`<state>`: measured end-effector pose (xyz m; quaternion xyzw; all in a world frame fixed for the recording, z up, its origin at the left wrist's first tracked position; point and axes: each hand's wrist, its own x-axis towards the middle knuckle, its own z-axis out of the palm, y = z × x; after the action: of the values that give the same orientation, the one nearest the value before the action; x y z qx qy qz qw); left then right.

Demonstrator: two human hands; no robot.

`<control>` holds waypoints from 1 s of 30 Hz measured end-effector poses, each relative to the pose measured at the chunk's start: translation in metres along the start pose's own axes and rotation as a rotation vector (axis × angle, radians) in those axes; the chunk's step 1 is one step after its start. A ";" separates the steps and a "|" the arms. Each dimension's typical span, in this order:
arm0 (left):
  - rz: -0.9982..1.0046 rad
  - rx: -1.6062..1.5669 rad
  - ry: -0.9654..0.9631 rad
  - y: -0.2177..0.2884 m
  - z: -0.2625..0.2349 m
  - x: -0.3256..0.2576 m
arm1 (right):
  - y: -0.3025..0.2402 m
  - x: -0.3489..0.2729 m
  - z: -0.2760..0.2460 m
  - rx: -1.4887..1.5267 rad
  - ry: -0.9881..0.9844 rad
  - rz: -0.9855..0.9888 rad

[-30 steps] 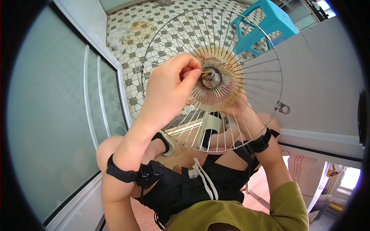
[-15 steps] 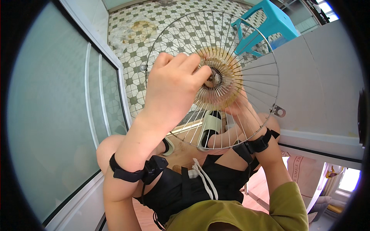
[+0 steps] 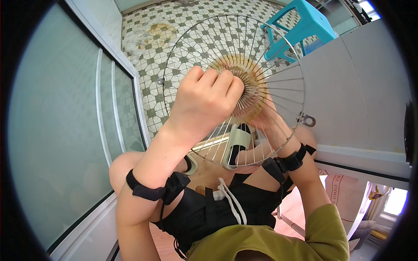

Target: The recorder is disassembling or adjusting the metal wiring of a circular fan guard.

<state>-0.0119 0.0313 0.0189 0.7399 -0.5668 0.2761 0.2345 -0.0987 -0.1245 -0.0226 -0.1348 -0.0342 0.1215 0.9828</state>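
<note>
A round metal wire guard (image 3: pixel 291 79), like a fan or range-hood grille, is held up in front of me. Its wires run from the rim to a hub, with a yellowish, stained round part (image 3: pixel 260 78) around the middle. My left hand (image 3: pixel 208 96) is closed over the hub from the near side, hiding it; what its fingertips grip is out of sight. My right hand (image 3: pixel 266 116) reaches behind the wires and holds the guard from the far side at the yellowish part, its fingers mostly hidden. A small metal tab (image 3: pixel 308 120) sticks out from the rim at right.
A blue plastic stool (image 3: pixel 300 28) stands at the far right on the patterned tile floor (image 3: pixel 198 32). Clear plastic film (image 3: pixel 141 41) lies at the far left. A frosted glass door (image 3: pixel 56 126) flanks me at left, and a grey panel (image 3: pixel 365 87) at right.
The guard has shifted a little left and tilted. My left hand has turned and moved slightly right, now covering the metal hub that showed before.
</note>
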 end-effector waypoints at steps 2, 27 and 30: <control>0.021 0.002 -0.017 0.000 0.002 0.000 | 0.000 -0.001 -0.004 0.040 -0.005 0.004; 0.040 -0.092 0.113 -0.004 0.013 0.002 | -0.002 -0.005 -0.007 0.029 0.015 -0.078; -0.044 -0.051 0.140 -0.007 0.014 0.003 | -0.001 0.002 -0.002 0.175 -0.019 -0.001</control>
<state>-0.0023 0.0217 0.0110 0.7248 -0.5396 0.3073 0.2985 -0.0967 -0.1253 -0.0245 -0.0472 -0.0329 0.1250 0.9905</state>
